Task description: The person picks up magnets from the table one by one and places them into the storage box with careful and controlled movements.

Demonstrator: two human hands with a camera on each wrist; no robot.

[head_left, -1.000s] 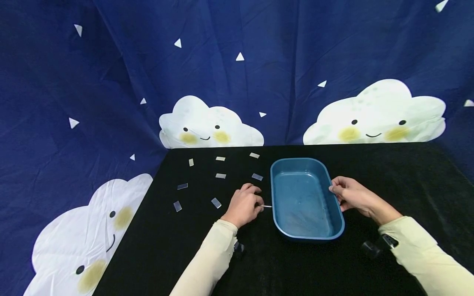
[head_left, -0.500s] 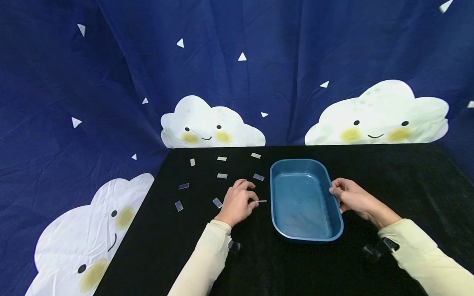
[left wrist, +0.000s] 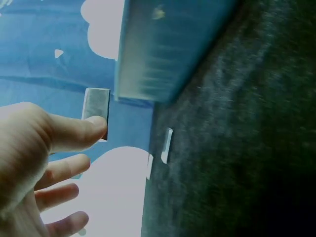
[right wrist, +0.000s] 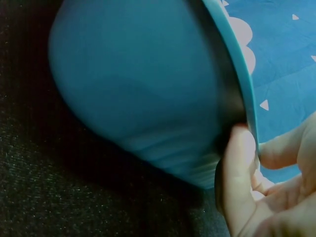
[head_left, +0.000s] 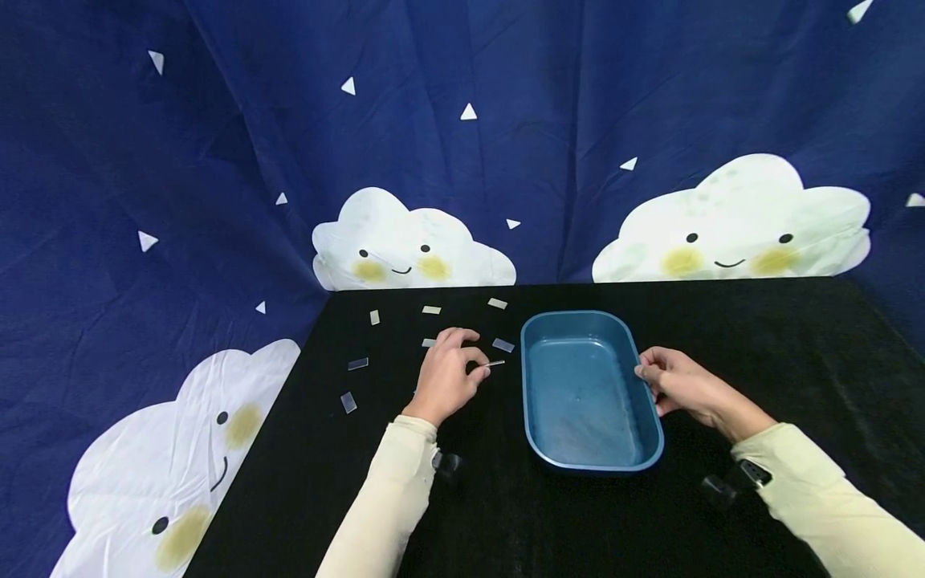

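My left hand (head_left: 444, 381) pinches a small clear rectangular plate (head_left: 495, 364) between thumb and forefinger, raised off the black table. In the left wrist view the thumb lies across the lower end of this plate (left wrist: 97, 104), and the other fingers are spread. To its right stands a blue plastic tub (head_left: 578, 401) with nothing inside. My right hand (head_left: 682, 387) grips the tub's right rim; the right wrist view shows thumb and fingers on either side of the tub wall (right wrist: 133, 74).
Several similar small plates lie scattered on the black cloth at the left, among them a plate (head_left: 503, 345) near the tub and a plate (head_left: 348, 402) farther left. My left hand partly covers a plate (head_left: 429, 343). A blue curtain (head_left: 549, 144) hangs behind the table.
My left hand has moved left and farther back from the tub's left side, carrying the small clear plate. The tub and my right hand have shifted slightly left.
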